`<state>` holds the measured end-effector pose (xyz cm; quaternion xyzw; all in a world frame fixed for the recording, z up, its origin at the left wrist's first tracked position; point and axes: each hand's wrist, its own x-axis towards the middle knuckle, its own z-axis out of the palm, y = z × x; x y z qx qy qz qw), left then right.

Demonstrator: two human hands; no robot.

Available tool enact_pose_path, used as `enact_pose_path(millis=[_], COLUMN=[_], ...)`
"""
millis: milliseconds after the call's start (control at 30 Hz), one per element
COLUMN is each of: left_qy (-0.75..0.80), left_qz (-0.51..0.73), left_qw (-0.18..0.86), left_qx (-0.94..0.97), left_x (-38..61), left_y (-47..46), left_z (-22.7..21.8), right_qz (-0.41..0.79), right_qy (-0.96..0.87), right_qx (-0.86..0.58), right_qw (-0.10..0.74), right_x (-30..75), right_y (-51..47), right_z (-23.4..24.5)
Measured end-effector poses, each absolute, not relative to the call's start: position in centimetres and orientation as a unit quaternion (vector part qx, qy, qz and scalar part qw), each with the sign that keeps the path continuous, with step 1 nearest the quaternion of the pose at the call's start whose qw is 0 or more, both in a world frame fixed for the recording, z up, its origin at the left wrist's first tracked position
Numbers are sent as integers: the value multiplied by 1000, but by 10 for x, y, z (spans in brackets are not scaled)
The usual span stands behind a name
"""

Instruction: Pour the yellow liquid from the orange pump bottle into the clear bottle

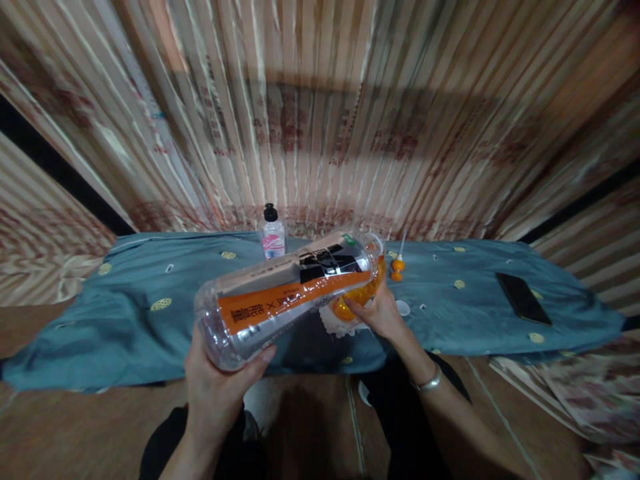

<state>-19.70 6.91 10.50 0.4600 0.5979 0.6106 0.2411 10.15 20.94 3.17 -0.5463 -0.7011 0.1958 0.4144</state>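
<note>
My left hand (217,387) is wrapped round the base of a big clear plastic bottle (290,293) with an orange and black label. The bottle is tilted, its neck higher and to the right, over an amber bottle (367,290). Around the amber bottle my right hand (383,313) is closed, steadying it on a white lacy cloth (337,323). Whether the two mouths touch I cannot tell, as the clear bottle's neck covers that spot. Just right of them lies an orange pump head (397,268) with a thin clear tube. A white round cap (403,308) lies near my right wrist.
The narrow surface is covered with a teal cloth (135,333) printed with yellow patches. At the back stands a small clear bottle (273,233) with a black top and pink label. A dark phone (523,298) lies to the right. Striped curtains (320,133) hang behind.
</note>
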Motion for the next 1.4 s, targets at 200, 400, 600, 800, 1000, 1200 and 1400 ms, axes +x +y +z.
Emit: enact_pose_path(millis=[200, 400, 600, 800, 1000, 1200, 1400], left_qy=[603, 599, 588, 580, 595, 584, 582], left_qz=[627, 623, 605, 608, 623, 621, 666], left_qw=[243, 230, 217, 207, 248, 251, 224], left_qx=[429, 448, 491, 501, 443, 459, 410], left_x=[-194, -193, -205, -208, -203, -206, -186], left_y=[70, 69, 70, 74, 74, 75, 74], left_z=[100, 99, 92, 79, 80, 83, 87], right_qz=[197, 199, 189, 174, 188, 190, 197], right_qy=[-701, -695, -703, -717, -713, -716, -709], right_qx=[-549, -551, -546, -538, -537, -521, -524], right_qw=[411, 417, 415, 407, 410, 424, 428], right_x=[100, 98, 97, 98, 98, 97, 95], right_y=[208, 207, 208, 209, 210, 211, 209], right_z=[32, 34, 33, 31, 28, 26, 26])
